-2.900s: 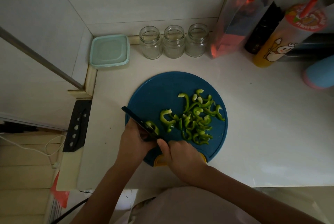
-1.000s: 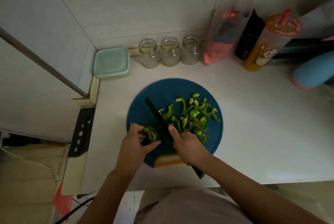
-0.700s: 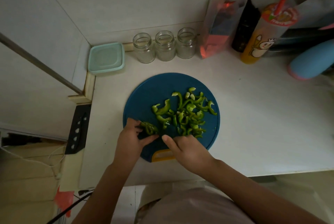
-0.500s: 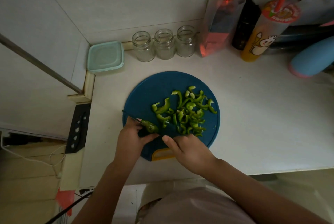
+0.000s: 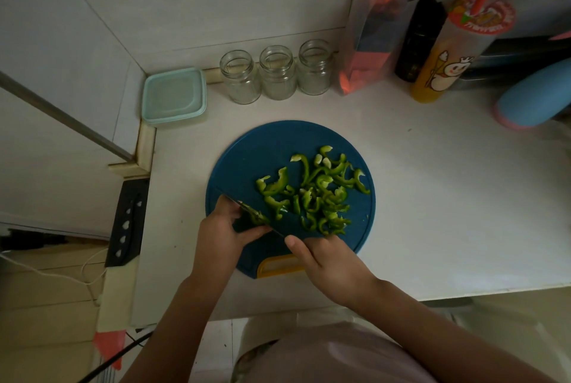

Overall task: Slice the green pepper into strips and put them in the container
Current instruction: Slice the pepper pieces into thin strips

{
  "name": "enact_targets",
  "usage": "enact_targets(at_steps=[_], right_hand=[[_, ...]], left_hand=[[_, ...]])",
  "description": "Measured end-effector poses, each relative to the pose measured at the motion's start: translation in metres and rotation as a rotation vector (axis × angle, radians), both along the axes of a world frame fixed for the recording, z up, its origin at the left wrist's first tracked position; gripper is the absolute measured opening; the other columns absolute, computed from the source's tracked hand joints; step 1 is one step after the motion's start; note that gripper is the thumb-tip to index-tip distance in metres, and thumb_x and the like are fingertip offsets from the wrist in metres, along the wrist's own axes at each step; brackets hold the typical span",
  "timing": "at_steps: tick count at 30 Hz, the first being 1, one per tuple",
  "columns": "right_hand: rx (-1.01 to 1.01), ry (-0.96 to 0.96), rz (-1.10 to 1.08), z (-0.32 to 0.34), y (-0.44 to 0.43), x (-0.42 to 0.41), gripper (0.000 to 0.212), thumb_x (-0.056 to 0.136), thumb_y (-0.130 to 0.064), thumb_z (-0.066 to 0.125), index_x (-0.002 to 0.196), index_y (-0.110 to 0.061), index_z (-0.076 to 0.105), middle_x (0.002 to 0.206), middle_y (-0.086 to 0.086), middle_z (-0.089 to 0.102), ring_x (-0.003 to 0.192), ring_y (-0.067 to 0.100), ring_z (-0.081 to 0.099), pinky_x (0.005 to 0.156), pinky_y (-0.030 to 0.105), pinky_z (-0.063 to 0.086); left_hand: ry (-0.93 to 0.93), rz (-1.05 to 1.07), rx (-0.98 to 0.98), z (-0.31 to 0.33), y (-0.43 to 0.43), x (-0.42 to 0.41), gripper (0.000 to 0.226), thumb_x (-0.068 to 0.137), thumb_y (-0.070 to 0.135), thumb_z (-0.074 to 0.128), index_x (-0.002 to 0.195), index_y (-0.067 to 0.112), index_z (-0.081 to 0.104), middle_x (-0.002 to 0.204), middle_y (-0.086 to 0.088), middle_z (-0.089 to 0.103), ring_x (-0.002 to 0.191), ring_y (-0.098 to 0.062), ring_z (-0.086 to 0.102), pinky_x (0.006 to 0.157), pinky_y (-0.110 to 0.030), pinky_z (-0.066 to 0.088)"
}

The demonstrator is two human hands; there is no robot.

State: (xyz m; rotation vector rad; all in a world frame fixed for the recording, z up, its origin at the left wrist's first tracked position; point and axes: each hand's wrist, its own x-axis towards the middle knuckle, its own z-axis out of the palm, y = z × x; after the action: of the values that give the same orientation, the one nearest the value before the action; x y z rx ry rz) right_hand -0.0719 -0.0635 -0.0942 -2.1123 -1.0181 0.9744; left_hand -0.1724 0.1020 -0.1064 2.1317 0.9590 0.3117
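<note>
Moved since a second ago: knife (image 5: pixel 247 209), then raised with its tip pointing up the cutting board (image 5: pixel 278 144), now laid low and slantwise across the pepper remnant (image 5: pixel 259 218), edge down.

Step in hand: slicing, and near its end by my judgement. The container (image 5: pixel 174 95) has its lid on, so nothing has been loaded.

1. Container. Far left, against the wall, well apart from the board. Squarish with rounded corners, pale teal plastic lid. You must take that lid off before loading.
2. Your left hand (image 5: pixel 221 237). Fingers curled, pinning the pepper remnant to the board, just beside the blade.
3. Knife. Thin, dark, matte blade; the handle is hidden under your right hand.
4. Pepper remnant. Small, glossy green, curved. It is likely to rock, so tuck your fingertips back.
5. Cutting board. Round, dark blue, dull plastic, with a yellow grip slot at the near edge.
6. Cut strips (image 5: pixel 318 191). Loose heap on the board's right half. They are thin and curled, with shiny skin and paler inner faces.
7. Your right hand (image 5: pixel 330 262). Fingers wrapped round the knife handle.

Next move calls for short downward strokes through the remnant. Then gather the heap and carry it left to the container.
</note>
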Motion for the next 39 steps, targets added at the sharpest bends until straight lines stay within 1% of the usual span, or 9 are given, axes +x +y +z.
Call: enact_targets(at_steps=[6, 8, 11, 13, 16, 25, 31, 37, 39], right_hand=[[0.029, 0.000, -0.021, -0.003, -0.004, -0.001, 0.056, 0.089, -0.061, 0.023, 0.056, -0.018, 0.034, 0.051, -0.001, 0.037, 0.050, 0.015, 0.038, 0.055, 0.029, 0.032], [0.039, 0.006, -0.023, -0.002, -0.005, 0.000, 0.055, 0.090, -0.060, 0.024, 0.055, -0.018, 0.034, 0.050, -0.001, 0.035, 0.049, 0.015, 0.037, 0.053, 0.028, 0.031], [0.046, 0.012, -0.025, -0.004, -0.006, 0.003, 0.055, 0.090, -0.059, 0.025, 0.054, -0.018, 0.032, 0.049, -0.001, 0.033, 0.048, 0.015, 0.035, 0.051, 0.026, 0.028], [0.050, 0.012, -0.027, -0.006, -0.007, 0.004, 0.056, 0.090, -0.059, 0.025, 0.054, -0.017, 0.031, 0.048, -0.001, 0.032, 0.048, 0.016, 0.035, 0.051, 0.025, 0.027], [0.060, 0.029, -0.026, -0.009, -0.010, 0.005, 0.056, 0.091, -0.058, 0.026, 0.054, -0.017, 0.032, 0.048, -0.002, 0.031, 0.048, 0.016, 0.034, 0.051, 0.026, 0.028], [0.107, 0.087, -0.027, -0.010, -0.012, 0.009, 0.058, 0.092, -0.058, 0.027, 0.055, -0.014, 0.031, 0.050, -0.002, 0.031, 0.048, 0.013, 0.033, 0.053, 0.025, 0.028], [0.102, 0.223, -0.080, -0.010, -0.012, 0.007, 0.070, 0.091, -0.059, 0.029, 0.060, 0.002, 0.040, 0.054, 0.012, 0.040, 0.050, 0.012, 0.035, 0.057, 0.037, 0.037], [0.077, 0.183, -0.049, -0.008, -0.013, 0.009, 0.070, 0.089, -0.063, 0.028, 0.059, -0.001, 0.039, 0.054, 0.014, 0.039, 0.049, 0.009, 0.034, 0.057, 0.035, 0.036], [0.069, 0.145, -0.023, -0.006, -0.014, 0.010, 0.063, 0.090, -0.061, 0.028, 0.056, -0.009, 0.035, 0.050, 0.002, 0.034, 0.048, 0.011, 0.034, 0.055, 0.029, 0.032]], left_hand=[[0.028, -0.016, -0.061, -0.011, 0.004, -0.001, 0.050, 0.064, 0.030, 0.083, 0.102, 0.007, 0.061, 0.091, 0.005, 0.069, 0.083, -0.006, 0.064, 0.067, -0.005, 0.044], [0.019, -0.020, -0.074, -0.011, 0.002, -0.001, 0.048, 0.066, 0.027, 0.082, 0.103, 0.006, 0.059, 0.092, 0.002, 0.068, 0.083, -0.001, 0.062, 0.069, -0.005, 0.043], [-0.009, -0.015, -0.081, -0.010, 0.000, -0.001, 0.045, 0.066, 0.021, 0.083, 0.101, 0.007, 0.057, 0.087, 0.007, 0.065, 0.079, 0.010, 0.057, 0.068, 0.001, 0.040], [-0.028, 0.001, -0.100, -0.010, 0.000, -0.001, 0.045, 0.066, 0.020, 0.082, 0.100, 0.009, 0.056, 0.086, 0.010, 0.062, 0.080, 0.007, 0.057, 0.070, 0.002, 0.039], [-0.029, 0.002, -0.134, -0.011, 0.001, -0.002, 0.045, 0.066, 0.024, 0.081, 0.102, 0.013, 0.056, 0.091, 0.006, 0.063, 0.086, 0.000, 0.057, 0.075, -0.003, 0.039], [-0.014, -0.033, -0.173, -0.007, 0.004, 0.001, 0.049, 0.059, 0.024, 0.086, 0.090, 0.037, 0.051, 0.090, 0.019, 0.062, 0.087, 0.011, 0.057, 0.074, -0.003, 0.040], [-0.035, 0.017, -0.169, -0.011, -0.007, -0.004, 0.053, 0.057, 0.026, 0.087, 0.096, 0.023, 0.051, 0.093, 0.019, 0.060, 0.089, 0.012, 0.055, 0.073, 0.002, 0.038], [0.000, 0.036, -0.178, -0.018, -0.007, -0.005, 0.063, 0.051, 0.033, 0.090, 0.096, 0.022, 0.047, 0.093, 0.009, 0.061, 0.090, 0.002, 0.058, 0.073, -0.009, 0.043], [0.005, 0.038, -0.193, -0.020, -0.008, -0.005, 0.066, 0.049, 0.035, 0.090, 0.096, 0.020, 0.046, 0.092, 0.005, 0.061, 0.089, -0.005, 0.059, 0.073, -0.019, 0.046]])
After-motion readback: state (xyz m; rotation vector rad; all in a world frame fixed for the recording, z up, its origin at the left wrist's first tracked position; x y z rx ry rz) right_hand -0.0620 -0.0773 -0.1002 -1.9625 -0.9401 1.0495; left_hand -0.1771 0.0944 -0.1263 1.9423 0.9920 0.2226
